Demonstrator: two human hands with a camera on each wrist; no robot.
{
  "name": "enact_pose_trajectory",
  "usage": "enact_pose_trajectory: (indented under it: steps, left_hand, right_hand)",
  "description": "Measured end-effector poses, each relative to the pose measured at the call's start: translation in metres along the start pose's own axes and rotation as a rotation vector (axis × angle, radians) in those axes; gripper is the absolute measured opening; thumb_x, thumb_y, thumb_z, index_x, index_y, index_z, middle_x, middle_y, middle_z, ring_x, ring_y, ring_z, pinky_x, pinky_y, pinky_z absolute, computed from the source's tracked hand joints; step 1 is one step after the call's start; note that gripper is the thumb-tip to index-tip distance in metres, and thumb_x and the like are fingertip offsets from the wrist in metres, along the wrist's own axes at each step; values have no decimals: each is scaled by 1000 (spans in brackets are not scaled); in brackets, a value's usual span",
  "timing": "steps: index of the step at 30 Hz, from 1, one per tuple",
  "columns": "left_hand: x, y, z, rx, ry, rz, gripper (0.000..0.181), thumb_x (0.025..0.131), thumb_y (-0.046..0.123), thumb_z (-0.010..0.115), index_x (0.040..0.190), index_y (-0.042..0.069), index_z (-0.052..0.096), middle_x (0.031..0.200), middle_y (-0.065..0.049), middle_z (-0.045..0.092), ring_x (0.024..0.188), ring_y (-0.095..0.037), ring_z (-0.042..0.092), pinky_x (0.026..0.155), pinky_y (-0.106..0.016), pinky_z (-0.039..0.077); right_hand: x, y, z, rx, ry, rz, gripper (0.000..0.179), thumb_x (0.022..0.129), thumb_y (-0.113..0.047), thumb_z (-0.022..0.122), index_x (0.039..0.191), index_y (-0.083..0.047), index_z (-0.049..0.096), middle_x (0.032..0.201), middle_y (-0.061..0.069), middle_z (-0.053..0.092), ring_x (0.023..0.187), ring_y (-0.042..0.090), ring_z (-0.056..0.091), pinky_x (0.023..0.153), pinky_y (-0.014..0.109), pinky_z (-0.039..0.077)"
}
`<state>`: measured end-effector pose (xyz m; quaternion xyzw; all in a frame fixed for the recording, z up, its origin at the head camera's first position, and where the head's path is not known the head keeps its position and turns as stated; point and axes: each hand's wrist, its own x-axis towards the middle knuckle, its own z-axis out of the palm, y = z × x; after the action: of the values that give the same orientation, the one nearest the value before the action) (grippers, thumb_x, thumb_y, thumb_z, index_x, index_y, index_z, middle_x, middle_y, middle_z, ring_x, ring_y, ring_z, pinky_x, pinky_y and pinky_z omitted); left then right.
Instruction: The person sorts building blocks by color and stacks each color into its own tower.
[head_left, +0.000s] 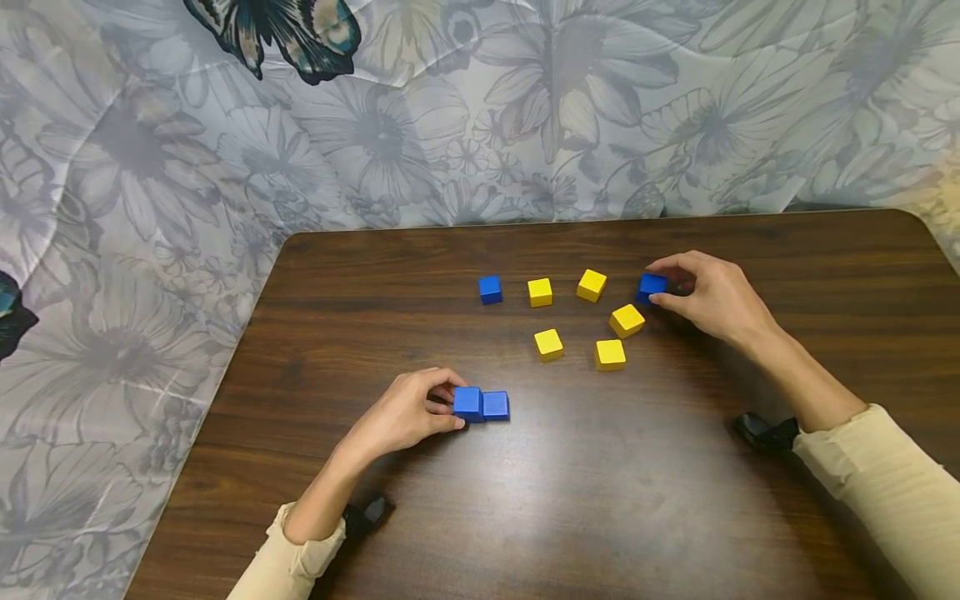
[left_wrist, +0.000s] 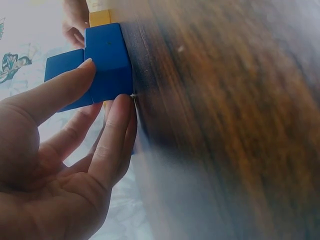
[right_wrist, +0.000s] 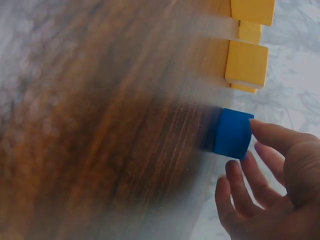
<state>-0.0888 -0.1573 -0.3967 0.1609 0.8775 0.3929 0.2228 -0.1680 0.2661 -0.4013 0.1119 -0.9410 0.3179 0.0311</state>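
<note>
My left hand (head_left: 411, 410) is at a small group of blue cubes near the table's middle. One blue cube (head_left: 468, 403) stands higher than the blue cube (head_left: 496, 406) touching its right side. In the left wrist view, the upper blue cube (left_wrist: 65, 67) sits on a lower blue layer (left_wrist: 107, 55); the thumb lies across the seam between them, with fingers at the side. Farther back on the right, my right hand (head_left: 716, 296) pinches a single blue cube (head_left: 651, 287) between thumb and fingers. The right wrist view shows this blue cube (right_wrist: 233, 132) close to the tabletop.
Several yellow cubes lie loosely between the hands, including one yellow cube (head_left: 627, 321) close to the right hand. Another blue cube (head_left: 491, 289) lies at their left. The brown wooden table (head_left: 360, 283) ends at a floral cloth (head_left: 382, 150) behind.
</note>
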Motion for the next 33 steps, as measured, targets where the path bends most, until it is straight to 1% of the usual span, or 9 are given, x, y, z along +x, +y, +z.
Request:
enact_pose_trajectory:
  steps: [3, 6, 13, 21, 28, 33]
  left_hand:
    - [0, 0, 1, -2, 2, -4, 39, 80, 4, 83, 115, 10, 68, 105, -7, 66, 93, -16, 68, 80, -25, 58]
    - [-1, -1, 1, -1, 5, -2, 39, 79, 4, 83, 115, 10, 68, 105, -7, 66, 93, -16, 68, 80, -24, 58]
    - [0, -3, 1, -5, 5, 27, 37, 80, 5, 83, 113, 9, 68, 103, -7, 67, 93, -16, 67, 79, -24, 58]
    - [0, -1, 2, -11, 4, 21, 38, 79, 4, 83, 114, 9, 68, 104, -7, 66, 93, -16, 67, 79, -22, 57]
    - [0, -1, 1, -34, 1, 26, 38, 79, 3, 83, 113, 8, 68, 104, -7, 66, 93, -17, 68, 80, -22, 57]
    - [0, -1, 1, -33, -2, 23, 38, 79, 3, 83, 113, 8, 68, 104, -7, 67, 92, -16, 68, 79, -22, 57]
  right_hand:
    - [1, 2, 0, -4, -3, 2, 37, 88, -20, 78, 123, -11, 67, 112, 11, 66, 97, 28, 62, 75, 28, 44]
    - [1, 3, 1, -4, -6, -1, 37, 88, -20, 77, 123, -11, 67, 109, 11, 67, 95, 27, 63, 72, 23, 43]
    - [1, 5, 1, -16, -5, 11, 36, 88, -19, 78, 121, -10, 68, 104, 13, 69, 92, 28, 65, 70, 24, 44]
    - [1, 5, 1, -26, 3, 10, 35, 88, -19, 78, 120, -9, 69, 98, 13, 70, 88, 27, 65, 67, 24, 44]
    - [1, 5, 0, -19, -25, 27, 37, 89, -23, 77, 121, -6, 69, 102, 16, 70, 90, 30, 66, 68, 20, 44]
    - [0, 4, -1, -35, -8, 15, 36, 89, -22, 77, 120, -6, 70, 101, 15, 70, 88, 29, 66, 68, 20, 44]
